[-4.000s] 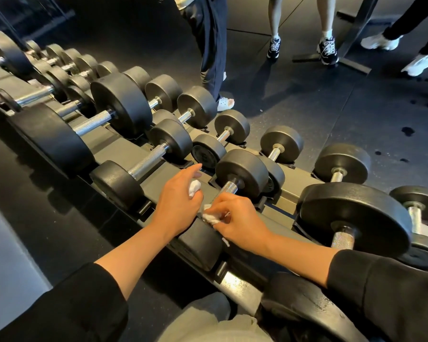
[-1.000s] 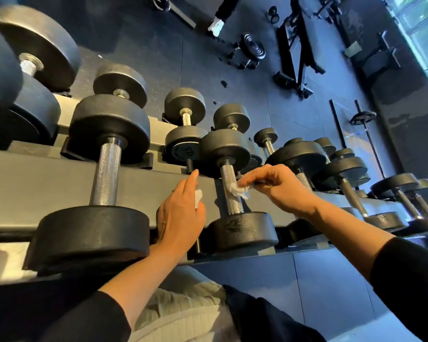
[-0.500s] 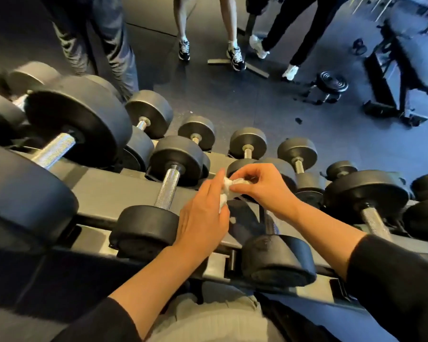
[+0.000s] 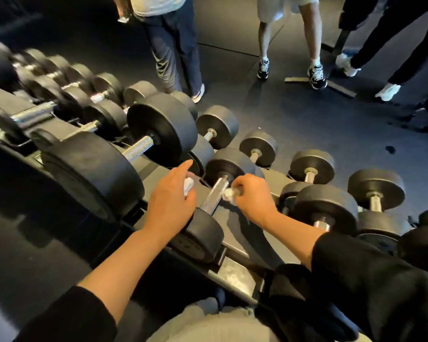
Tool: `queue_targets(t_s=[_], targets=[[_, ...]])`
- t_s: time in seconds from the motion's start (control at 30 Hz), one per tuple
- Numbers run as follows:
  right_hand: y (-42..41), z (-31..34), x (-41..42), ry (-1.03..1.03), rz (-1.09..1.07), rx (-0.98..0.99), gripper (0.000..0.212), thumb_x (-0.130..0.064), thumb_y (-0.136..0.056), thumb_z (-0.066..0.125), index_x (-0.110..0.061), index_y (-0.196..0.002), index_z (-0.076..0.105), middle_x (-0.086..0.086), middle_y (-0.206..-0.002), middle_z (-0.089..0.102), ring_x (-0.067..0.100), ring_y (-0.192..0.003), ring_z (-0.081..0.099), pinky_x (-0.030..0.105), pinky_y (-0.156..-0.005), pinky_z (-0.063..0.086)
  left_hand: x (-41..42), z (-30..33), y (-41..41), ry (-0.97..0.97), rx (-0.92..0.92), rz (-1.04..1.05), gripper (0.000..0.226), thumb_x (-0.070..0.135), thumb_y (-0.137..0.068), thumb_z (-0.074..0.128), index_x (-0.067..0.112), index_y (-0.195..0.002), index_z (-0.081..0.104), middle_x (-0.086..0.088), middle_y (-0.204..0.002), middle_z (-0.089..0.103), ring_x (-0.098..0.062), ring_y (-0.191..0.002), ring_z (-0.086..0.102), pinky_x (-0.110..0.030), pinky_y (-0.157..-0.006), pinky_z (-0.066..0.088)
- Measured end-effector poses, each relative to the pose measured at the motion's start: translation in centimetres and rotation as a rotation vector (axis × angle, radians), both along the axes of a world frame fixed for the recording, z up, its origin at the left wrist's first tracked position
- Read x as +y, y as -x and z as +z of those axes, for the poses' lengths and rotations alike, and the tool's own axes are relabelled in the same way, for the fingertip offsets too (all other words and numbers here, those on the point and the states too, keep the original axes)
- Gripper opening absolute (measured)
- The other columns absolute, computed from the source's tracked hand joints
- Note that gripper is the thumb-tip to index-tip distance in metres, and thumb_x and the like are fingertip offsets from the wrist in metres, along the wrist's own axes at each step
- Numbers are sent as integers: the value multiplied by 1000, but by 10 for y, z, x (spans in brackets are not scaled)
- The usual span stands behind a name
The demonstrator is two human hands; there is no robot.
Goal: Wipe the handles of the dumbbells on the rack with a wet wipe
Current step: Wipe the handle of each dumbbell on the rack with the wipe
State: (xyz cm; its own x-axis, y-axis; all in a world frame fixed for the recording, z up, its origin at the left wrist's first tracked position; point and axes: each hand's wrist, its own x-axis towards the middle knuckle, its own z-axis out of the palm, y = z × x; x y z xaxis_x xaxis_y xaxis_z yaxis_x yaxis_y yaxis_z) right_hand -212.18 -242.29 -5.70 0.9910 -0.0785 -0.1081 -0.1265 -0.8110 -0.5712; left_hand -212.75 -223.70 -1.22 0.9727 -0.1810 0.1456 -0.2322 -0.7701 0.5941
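A small black dumbbell lies on the near tier of the rack (image 4: 235, 270), its knurled steel handle (image 4: 214, 195) bare between my two hands. My left hand (image 4: 171, 203) sits just left of the handle, above the near weight head (image 4: 203, 236), and holds a bunched white wipe (image 4: 188, 185) with the forefinger stretched forward. My right hand (image 4: 253, 197) is on the handle's right side, pinching a second crumpled wet wipe (image 4: 229, 193) against the steel.
Bigger dumbbells (image 4: 143, 144) fill the rack to the left, smaller ones (image 4: 326, 206) to the right and on the far tier. Three people's legs (image 4: 173, 45) stand on the dark floor beyond the rack. A metal frame foot (image 4: 331, 85) lies near them.
The camera swung left and the view shifted. My right hand dropped from beside my left fingertips to the handle's right side, with the wipe against the steel. My left hand keeps its wipe.
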Motion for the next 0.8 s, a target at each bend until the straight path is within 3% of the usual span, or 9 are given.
queue_targets(t_s=[0.07,0.23,0.43,0.57,0.67,0.73,0.8], targets=[[-2,-7,2,43,-33,-21,22,-14,-80,70,-13,-102,68,6,-100,63,24,-91,61,34,-80,51,-3,-3,5,45,22,4,51,11,-91,55,18,-140,43,2,-123,59,-16,-112,53,-20,-95,34],[-6,-22,14,-32,-96,-107,12,-11,-85,64,-14,-97,67,5,-97,63,22,-84,63,35,-76,55,-8,-13,9,39,-42,57,53,7,-89,57,19,-139,45,5,-116,63,-15,-101,58,-20,-85,37],[-5,-26,13,-248,-153,-162,20,-1,-83,60,-8,-101,67,4,-101,60,7,-81,48,13,-71,33,-8,-12,8,67,-69,17,60,3,-88,54,25,-142,42,11,-111,63,-6,-97,57,-19,-87,41],[4,-22,20,-360,-152,-151,16,-2,-80,66,-17,-86,65,-1,-91,61,7,-81,53,11,-69,40,-8,-14,8,46,-65,17,56,2,-89,54,24,-140,44,10,-111,63,-7,-100,57,-14,-87,37],[11,-14,20,-419,-102,-96,24,-1,-76,71,-23,-77,61,-8,-85,59,4,-79,56,15,-72,49,-7,-13,8,46,-63,14,55,2,-89,54,23,-139,46,8,-111,64,-8,-100,57,-16,-87,38],[15,-7,21,-464,-37,1,24,2,-71,72,-20,-73,63,-9,-80,60,2,-72,57,11,-63,50,-7,-14,8,46,-68,15,53,2,-89,54,23,-138,47,7,-110,64,-8,-99,57,-14,-86,37],[19,-4,24,-460,48,69,19,2,-68,73,-16,-72,66,-4,-79,65,6,-71,60,19,-65,54,-7,-14,8,47,-73,20,52,3,-89,54,22,-138,48,6,-110,64,-8,-99,57,-14,-85,37]])
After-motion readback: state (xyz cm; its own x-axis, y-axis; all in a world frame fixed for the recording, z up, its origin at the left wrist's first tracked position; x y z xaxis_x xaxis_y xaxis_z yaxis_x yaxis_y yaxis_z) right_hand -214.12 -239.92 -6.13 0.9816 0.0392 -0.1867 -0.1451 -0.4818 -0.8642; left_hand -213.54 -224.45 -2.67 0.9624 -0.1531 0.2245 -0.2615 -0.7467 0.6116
